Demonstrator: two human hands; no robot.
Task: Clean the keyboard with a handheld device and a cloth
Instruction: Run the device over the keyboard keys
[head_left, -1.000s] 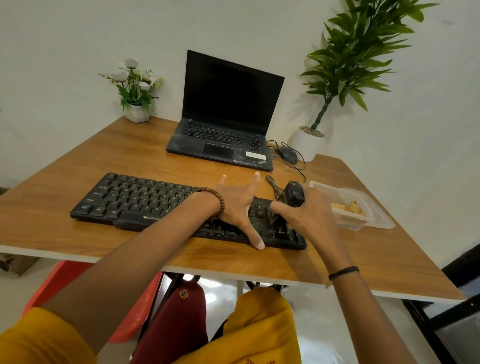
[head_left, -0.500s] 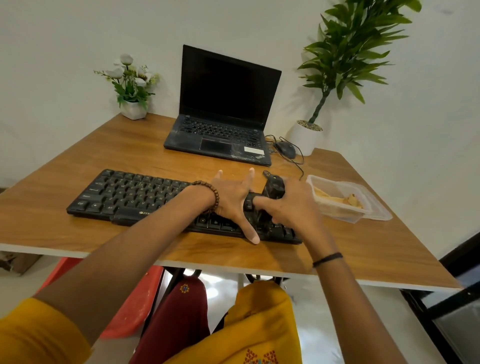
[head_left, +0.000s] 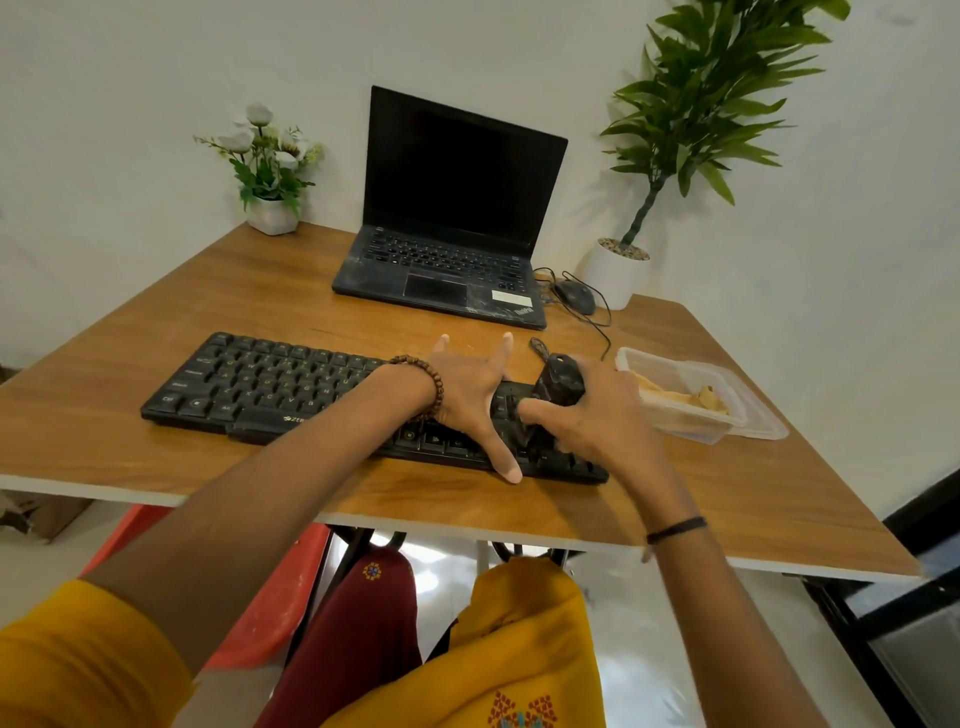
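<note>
The left hand (head_left: 467, 395) lay flat and spread over the right part of the black keyboard (head_left: 270, 384). Its fingers were straight and its thumb reached the near edge, pressing the keyboard to the bench (head_left: 156, 467) and gripping nothing. Just right of it, the right hand (head_left: 597, 421) was curled round a small black handheld device (head_left: 558, 384), whose lower end stood among the keys beneath that hand.

The likeliest trouble seemed to be the tip catching a keycap and prying it loose if it were dragged hard or tilted. A clear plastic container (head_left: 727, 410) sat just beyond the right hand's outer side, so a wide sweep that way could knock it. Whether the yellowish stuff inside it was the cloth could not be told. If the left hand lifted, the keyboard might slide.
</note>
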